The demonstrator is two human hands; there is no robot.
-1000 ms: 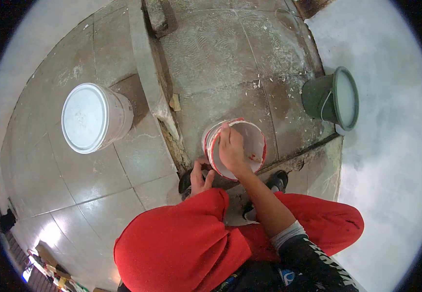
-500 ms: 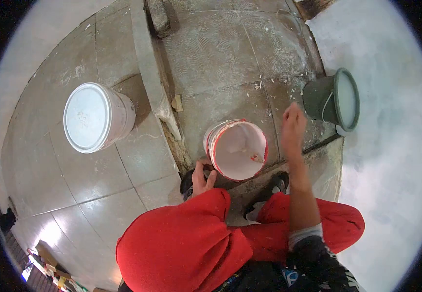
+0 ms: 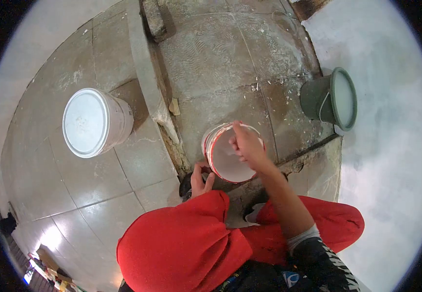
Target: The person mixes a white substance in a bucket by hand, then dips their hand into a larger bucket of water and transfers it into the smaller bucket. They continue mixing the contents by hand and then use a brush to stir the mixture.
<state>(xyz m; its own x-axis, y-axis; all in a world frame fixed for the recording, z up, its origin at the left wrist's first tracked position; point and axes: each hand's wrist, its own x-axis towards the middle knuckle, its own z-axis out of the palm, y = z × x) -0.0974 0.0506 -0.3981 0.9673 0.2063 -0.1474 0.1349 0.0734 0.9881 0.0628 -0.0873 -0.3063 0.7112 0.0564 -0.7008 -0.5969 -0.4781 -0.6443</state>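
Nearest you, your red trousers (image 3: pixel 172 233) fill the space before the red-rimmed bucket (image 3: pixel 228 164). Your left hand (image 3: pixel 201 181) sits at its near-left base, grip loosely curved; you cannot tell whether it holds the wall. Your right hand (image 3: pixel 248 147) hangs over its mouth, grip curled, contents unclear, hiding part of the inside. Beyond-left of it lies a chip (image 3: pixel 174 106), beside a raised strip (image 3: pixel 145 63) dividing it from the lidded white bucket (image 3: pixel 85 122). A green bucket (image 3: pixel 314 97) stands beyond-right of it.

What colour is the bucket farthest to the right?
Dark greyish green; the bucket shows in the head view, the only one.
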